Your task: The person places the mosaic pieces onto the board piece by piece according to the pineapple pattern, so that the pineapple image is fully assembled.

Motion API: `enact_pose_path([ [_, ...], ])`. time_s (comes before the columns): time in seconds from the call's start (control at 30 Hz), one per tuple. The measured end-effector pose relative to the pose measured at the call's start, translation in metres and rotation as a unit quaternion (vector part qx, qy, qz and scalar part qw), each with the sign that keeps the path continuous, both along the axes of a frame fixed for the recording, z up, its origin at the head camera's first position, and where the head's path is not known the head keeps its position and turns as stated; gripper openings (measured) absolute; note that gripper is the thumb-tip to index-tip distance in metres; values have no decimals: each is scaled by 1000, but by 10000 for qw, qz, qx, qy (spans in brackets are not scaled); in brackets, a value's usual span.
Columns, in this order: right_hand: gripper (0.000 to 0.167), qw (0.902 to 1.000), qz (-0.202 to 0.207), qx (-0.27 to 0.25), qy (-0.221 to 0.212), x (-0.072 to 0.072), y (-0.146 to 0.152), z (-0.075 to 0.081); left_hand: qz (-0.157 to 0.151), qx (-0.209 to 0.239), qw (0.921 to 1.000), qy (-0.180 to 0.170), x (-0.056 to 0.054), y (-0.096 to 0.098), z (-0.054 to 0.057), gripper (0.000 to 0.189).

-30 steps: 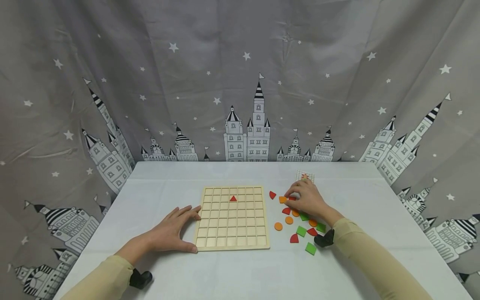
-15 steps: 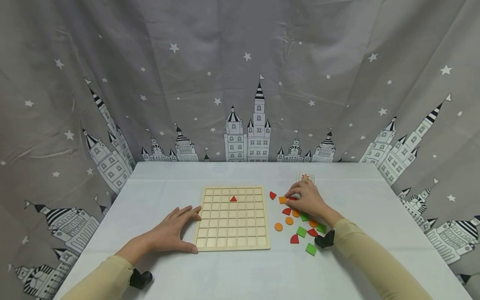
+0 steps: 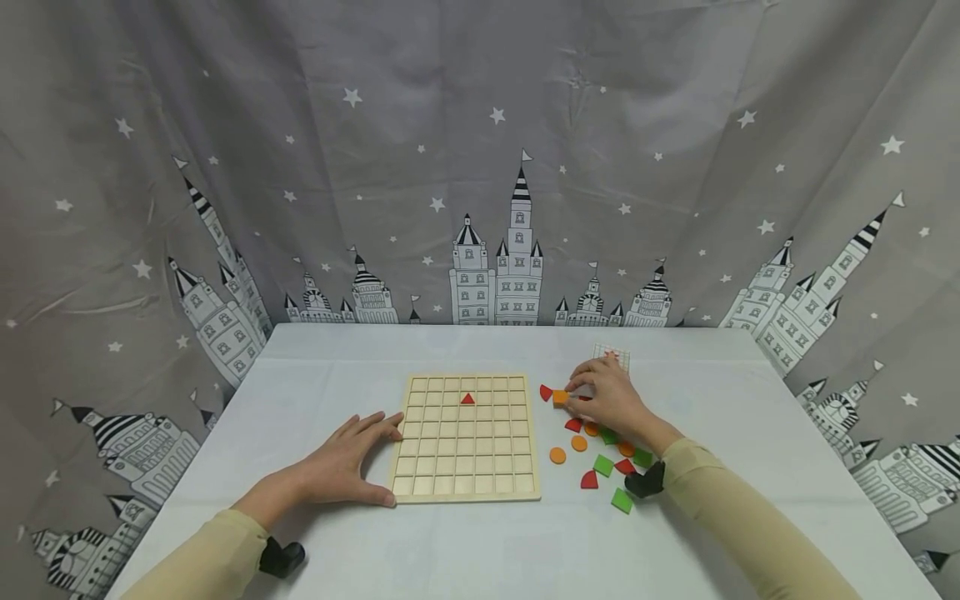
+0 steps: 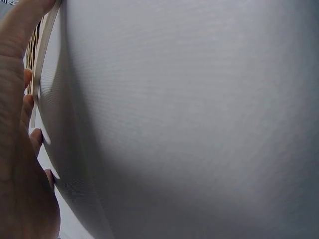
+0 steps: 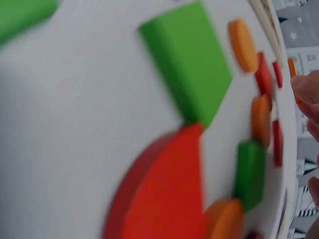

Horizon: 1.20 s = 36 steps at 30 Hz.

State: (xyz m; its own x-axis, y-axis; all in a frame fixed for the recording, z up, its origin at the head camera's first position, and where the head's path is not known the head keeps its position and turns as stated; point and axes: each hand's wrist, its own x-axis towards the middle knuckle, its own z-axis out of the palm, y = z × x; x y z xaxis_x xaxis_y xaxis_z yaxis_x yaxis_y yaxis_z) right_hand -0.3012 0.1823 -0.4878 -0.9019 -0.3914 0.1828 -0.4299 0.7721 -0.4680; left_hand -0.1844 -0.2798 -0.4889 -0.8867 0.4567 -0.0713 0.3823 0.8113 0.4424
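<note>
My right hand (image 3: 611,396) pinches an orange square tile (image 3: 560,398) between thumb and fingers, just above the table at the back of the loose pieces. In the right wrist view the tile (image 5: 292,66) shows as a thin orange edge at the fingertips. At the left edge of the pale wooden grid board (image 3: 465,483), my left hand (image 3: 341,467) lies spread, thumb at the near corner and fingertips at the side rim. One red triangle (image 3: 468,399) lies in the board's second row from the back.
Right of the board lie loose pieces: red quarter circles (image 3: 589,480), orange discs (image 3: 557,456) and green squares (image 3: 622,500). Behind my right hand is a small gridded card (image 3: 613,354), partly covered. A grey curtain (image 3: 480,150) with castles hangs behind the white table (image 3: 337,346).
My right hand has lifted the orange square tile slightly and shifted a little to the left with it. The left hand and the board stay in place.
</note>
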Motion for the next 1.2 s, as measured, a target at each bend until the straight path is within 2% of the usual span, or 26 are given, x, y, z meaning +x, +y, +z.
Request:
enact_pose_path([
  [0.17,15,9995,214,-164,183,2,-20,7,-21,12,10000,-7,-1,0,0,93],
  [0.4,14,9964,731,-261,339,7,-66,10,-11,15,10000,1,-2,0,-1,93],
  [0.7,14,9952,876,18,445,12,-119,3,-9,0,10000,-13,-1,0,-1,93],
  [0.9,12,9945,950,63,437,17,-135,-1,-39,29,10000,5,-2,-1,-1,93],
  [1.2,12,9937,894,213,646,16,-143,-8,-61,67,9999,55,-2,-2,-4,91],
])
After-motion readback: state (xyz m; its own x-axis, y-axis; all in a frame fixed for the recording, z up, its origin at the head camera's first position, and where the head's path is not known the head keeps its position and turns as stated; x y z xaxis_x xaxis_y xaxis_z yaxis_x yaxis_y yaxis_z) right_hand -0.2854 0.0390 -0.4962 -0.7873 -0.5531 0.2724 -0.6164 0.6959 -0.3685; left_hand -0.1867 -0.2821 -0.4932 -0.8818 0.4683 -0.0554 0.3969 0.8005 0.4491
